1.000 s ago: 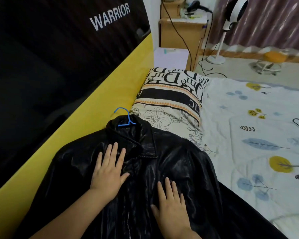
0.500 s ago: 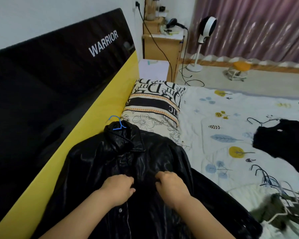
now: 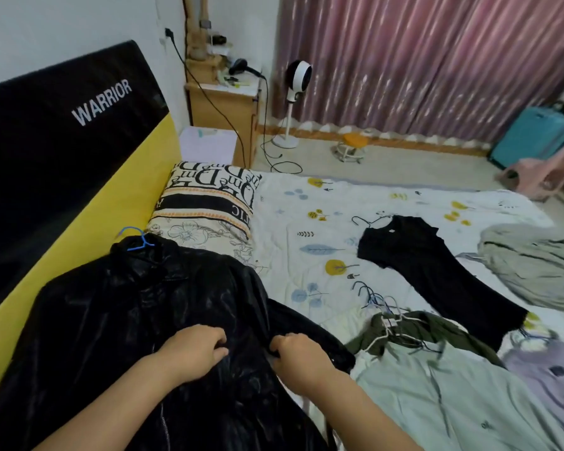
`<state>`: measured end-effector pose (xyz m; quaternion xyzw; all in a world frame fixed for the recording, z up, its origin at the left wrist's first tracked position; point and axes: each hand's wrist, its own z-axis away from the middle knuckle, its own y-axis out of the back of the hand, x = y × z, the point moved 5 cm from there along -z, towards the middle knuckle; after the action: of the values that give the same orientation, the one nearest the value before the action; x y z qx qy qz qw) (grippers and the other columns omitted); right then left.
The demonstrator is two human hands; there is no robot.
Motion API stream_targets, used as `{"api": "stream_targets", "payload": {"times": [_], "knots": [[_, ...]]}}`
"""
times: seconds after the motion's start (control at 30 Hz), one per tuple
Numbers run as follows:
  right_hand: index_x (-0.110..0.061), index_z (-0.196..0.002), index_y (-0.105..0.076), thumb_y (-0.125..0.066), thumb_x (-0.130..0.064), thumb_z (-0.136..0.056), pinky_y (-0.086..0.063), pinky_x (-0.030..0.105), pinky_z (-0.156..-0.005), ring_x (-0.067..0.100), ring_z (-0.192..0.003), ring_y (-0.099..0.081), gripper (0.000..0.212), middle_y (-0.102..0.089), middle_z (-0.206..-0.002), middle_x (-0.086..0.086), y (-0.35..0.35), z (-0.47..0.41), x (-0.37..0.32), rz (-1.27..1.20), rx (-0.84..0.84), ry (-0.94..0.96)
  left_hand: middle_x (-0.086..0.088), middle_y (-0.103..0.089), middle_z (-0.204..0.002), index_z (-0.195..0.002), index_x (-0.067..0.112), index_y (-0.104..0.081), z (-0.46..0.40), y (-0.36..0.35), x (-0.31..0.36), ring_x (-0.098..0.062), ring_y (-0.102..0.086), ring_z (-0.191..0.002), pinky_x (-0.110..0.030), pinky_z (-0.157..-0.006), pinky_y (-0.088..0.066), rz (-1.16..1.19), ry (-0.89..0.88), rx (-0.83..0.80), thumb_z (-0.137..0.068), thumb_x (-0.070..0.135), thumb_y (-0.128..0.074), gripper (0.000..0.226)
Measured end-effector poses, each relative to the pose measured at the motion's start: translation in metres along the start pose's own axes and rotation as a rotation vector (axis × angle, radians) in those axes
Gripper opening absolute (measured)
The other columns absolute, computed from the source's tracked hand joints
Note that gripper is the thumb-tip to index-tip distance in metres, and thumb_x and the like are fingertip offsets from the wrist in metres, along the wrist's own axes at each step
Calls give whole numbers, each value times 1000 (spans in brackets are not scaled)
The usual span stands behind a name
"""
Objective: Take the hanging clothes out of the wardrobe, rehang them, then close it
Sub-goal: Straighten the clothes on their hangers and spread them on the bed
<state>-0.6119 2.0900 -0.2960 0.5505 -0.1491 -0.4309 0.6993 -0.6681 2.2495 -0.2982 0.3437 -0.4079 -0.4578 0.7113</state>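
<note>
Two hands, left hand (image 3: pixel 194 348) and right hand (image 3: pixel 295 353), are curled on the black jacket's (image 3: pixel 137 320) front, on the bed (image 3: pixel 306 249) by the headboard. Both edges should be gripped evenly so the blue hanger (image 3: pixel 137 237) stays seated.

jacket (image 3: pixel 118 320): glossy black leather-like | bedsheet (image 3: pixel 306 255): matt cloth | nightstand (image 3: pixel 222 109): wood

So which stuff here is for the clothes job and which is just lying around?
For the job: black leather jacket gripped by both hands (left hand, right hand), its blue hanger, black dress, green shirt, loose hangers.

Just lying about: pillow, fan, orange stool, hairdryer.
</note>
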Motion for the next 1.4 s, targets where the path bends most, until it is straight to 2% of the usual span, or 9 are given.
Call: {"api": "stream_targets", "payload": {"times": [0.3,0.43,0.57,0.7,0.87,1.03,1.13,1.27,1.4], "knots": [[-7,-114,-57,-44,-16,-89,-44,37,-89,33,-114,-52,30,-58,-119,18,16,70,134,-38,44,-195,11,-54,-96,-116,25,-57,-27,-25,141,-9,-53,-90,-21,-75,-40,71,-143,73,-95,35,-44,26],[-12,-125,-52,-41,-21,-95,-39,34,-97,28,-123,-45,34,-53,-130,11,17,97,204,-47,41,-236,9,-56,-99,-115,25,-57,-42,-49,207,-10,-51,-90,-24,-78,-43,113,-126,81,-96,33,-41,26],[-14,-123,-54,-41,-21,-95,-41,35,-95,28,-120,-46,32,-54,-127,10,11,114,273,-27,45,-275,8,-56,-96,-112,23,-58,-60,-87,261,-15,-56,-98,-30,-83,-47,141,-78,56,-96,32,-40,26],[-15,-123,-53,-40,-21,-95,-41,32,-90,26,-116,-48,32,-55,-124,6,0,124,337,-37,70,-311,8,-50,-92,-95,27,-50,-79,-125,298,-13,-53,-94,-27,-75,-40,167,-5,99,-97,33,-37,15],[-19,-130,-46,-39,-25,-96,-38,32,-93,24,-120,-44,35,-49,-130,3,-21,127,407,-23,105,-371,2,-56,-121,-121,19,-52,-101,-170,322,-16,-52,-114,-29,-92,-42,196,102,147,-97,31,-37,31],[-17,-136,-37,-41,-27,-95,-35,34,-99,26,-125,-39,43,-41,-136,5,-49,111,453,24,91,-434,6,-36,-142,-139,24,-31,-127,-208,324,-14,-35,-130,-26,-105,-33,104,172,122,-98,38,-34,44],[-9,-137,-41,-53,-22,-88,-38,44,-100,36,-130,-39,52,-40,-142,17,-62,94,473,-8,162,-442,2,-18,-154,-146,22,-18,-146,-227,318,-16,-23,-139,-28,-111,-26,64,253,115,-97,41,-34,55],[-18,-150,-4,-37,-26,-98,-18,41,-114,28,-146,-5,62,1,-158,10,-79,68,505,24,46,-472,3,-8,-157,-149,21,-6,-169,-247,308,-13,-16,-143,-27,-112,-22,-19,291,117,-98,42,-28,59],[-19,-150,-1,-31,-23,-100,-17,45,-112,29,-145,-4,58,-4,-158,6,-99,53,524,76,-18,-550,5,-27,-147,-146,21,-18,-184,-259,296,-12,-33,-132,-27,-104,-31,-64,278,139,-99,41,-27,52]]}}
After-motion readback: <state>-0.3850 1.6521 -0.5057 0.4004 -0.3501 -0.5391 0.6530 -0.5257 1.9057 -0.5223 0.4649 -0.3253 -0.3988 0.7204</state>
